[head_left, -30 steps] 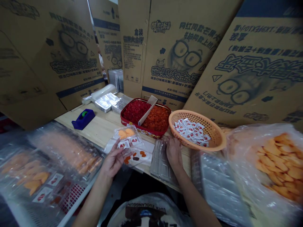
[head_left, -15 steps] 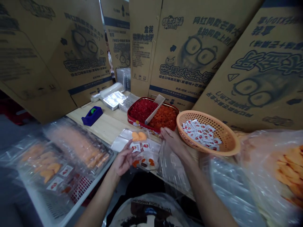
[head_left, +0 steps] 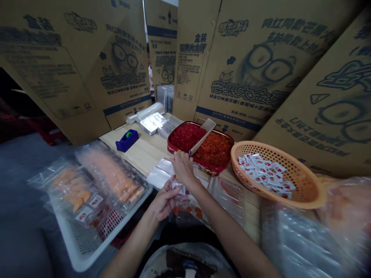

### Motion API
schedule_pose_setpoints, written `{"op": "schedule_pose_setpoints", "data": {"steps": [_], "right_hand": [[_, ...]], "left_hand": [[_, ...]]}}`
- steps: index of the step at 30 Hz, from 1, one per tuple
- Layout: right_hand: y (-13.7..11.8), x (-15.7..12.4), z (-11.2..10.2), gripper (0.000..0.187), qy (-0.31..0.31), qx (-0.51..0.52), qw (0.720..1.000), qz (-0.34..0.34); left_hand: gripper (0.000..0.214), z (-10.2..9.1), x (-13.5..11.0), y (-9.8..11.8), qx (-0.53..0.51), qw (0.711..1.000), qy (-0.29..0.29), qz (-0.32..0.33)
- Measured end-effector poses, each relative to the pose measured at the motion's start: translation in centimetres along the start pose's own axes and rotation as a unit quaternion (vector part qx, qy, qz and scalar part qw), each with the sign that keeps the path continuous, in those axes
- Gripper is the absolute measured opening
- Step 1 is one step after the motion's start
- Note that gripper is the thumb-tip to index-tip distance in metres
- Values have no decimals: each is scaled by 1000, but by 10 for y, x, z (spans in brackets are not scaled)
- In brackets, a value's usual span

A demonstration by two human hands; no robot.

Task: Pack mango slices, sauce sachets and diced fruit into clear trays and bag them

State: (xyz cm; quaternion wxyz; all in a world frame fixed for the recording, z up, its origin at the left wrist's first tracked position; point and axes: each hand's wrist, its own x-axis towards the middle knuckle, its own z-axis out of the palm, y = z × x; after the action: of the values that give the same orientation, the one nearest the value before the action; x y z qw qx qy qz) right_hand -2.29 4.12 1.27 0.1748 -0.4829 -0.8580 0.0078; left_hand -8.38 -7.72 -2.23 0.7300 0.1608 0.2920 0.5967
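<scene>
Left grip [head_left: 165, 201] seems to pinch a clear pack [head_left: 185, 203]; the right grip [head_left: 183, 168] curls over its top, hold hidden. Beside the surface [head_left: 141, 161], a white crate [head_left: 82, 264] carries filled packs [head_left: 110, 178], seemingly done; an orange basket [head_left: 307, 181] holds loose sachets [head_left: 265, 172]. At the near edge, the clear pack already contains orange pieces [head_left: 198, 212] (closure unclear).

Tall cardboard boxes [head_left: 191, 65] printed with dark lettering and bespectacled cartoon faces line the far edge of the wooden tabletop [head_left: 145, 148]. A blue tape dispenser [head_left: 126, 144] with a green core sits near the left edge; a clear plastic roll [head_left: 150, 111] lies toward the far left corner.
</scene>
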Motion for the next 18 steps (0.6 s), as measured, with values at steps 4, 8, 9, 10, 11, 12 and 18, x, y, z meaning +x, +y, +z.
{"op": "schedule_pose_setpoints", "data": {"steps": [4,8,9,10,11,12,18], "right_hand": [[0,0,2,30,5,1,1000,26],[1,-1,0,30,19,-3,997,75],[2,-1,-1,28,23,-4,997,80],[5,-1,-3,27,26,-4,996,84],[8,-2,-6,26,27,-4,996,88],[13,-3,-9,25,28,-2,995,93],[51,-32,-28,30,30,285,930,229]], "left_hand": [[70,1,1,-2,-7,1000,4,-9],[68,7,4,-6,-35,999,13,-16],[68,8,5,-6,-35,999,17,-16],[66,9,5,-6,-33,999,20,-16],[64,10,5,-6,-28,999,22,-14],[62,10,5,-5,-23,999,23,-11],[60,7,6,3,2,999,39,-8]]}}
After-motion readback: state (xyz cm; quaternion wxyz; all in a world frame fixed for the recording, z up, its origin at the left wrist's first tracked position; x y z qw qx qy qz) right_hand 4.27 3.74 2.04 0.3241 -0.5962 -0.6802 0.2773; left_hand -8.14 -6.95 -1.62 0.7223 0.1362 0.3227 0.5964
